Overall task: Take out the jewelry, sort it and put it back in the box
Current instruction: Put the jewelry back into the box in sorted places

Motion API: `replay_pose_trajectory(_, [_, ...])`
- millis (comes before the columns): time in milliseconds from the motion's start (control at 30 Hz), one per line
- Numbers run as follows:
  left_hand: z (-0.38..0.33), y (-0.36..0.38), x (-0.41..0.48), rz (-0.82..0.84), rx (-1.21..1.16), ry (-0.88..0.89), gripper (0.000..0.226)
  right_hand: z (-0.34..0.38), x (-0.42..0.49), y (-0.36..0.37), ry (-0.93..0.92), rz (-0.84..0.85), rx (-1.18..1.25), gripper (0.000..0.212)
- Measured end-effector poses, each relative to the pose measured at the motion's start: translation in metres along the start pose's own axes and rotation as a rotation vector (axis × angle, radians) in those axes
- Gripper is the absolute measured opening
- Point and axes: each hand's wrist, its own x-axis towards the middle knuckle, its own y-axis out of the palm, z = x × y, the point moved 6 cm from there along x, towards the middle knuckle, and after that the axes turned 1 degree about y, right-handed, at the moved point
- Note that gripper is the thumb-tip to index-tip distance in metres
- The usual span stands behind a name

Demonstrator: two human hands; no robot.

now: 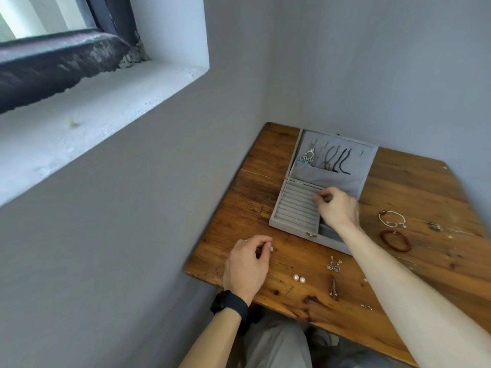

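A grey velvet jewelry box point(281, 221) stands open on the wooden table point(255, 181), its lid raised. Necklaces point(336, 162) and a silver pendant point(309, 155) hang in the lid. My right hand point(337, 207) is over the ring-roll tray point(295, 205), fingertips pinched together at the rolls; any small piece between them is too small to see. My left hand point(247, 264) rests on the table's near-left part and pinches a small pearl earring point(272, 249). Two pearl studs point(299, 278), silver drop earrings point(334, 264) and a dark pair point(333, 288) lie in front of the box.
Right of the box lie a red bead bracelet point(395, 240), a pearl and red bracelet point(392, 218) and small pieces point(435, 226). Another small earring point(366, 305) sits near the front edge. Grey walls close in on the left and behind; a window sill point(106, 102) is up left.
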Motion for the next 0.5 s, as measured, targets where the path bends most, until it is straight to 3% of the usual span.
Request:
replay_pose_trajectory(300, [0.000, 0.001, 0.000, 0.025, 0.010, -0.023, 0.015, -0.002, 0.002, -0.002, 0.100, 0.075, -0.020, 0.022])
replay_pose_trajectory(500, [0.000, 0.000, 0.003, 0.070, -0.060, -0.027, 0.013, -0.001, -0.015, -0.016, -0.035, 0.045, -0.037, 0.023])
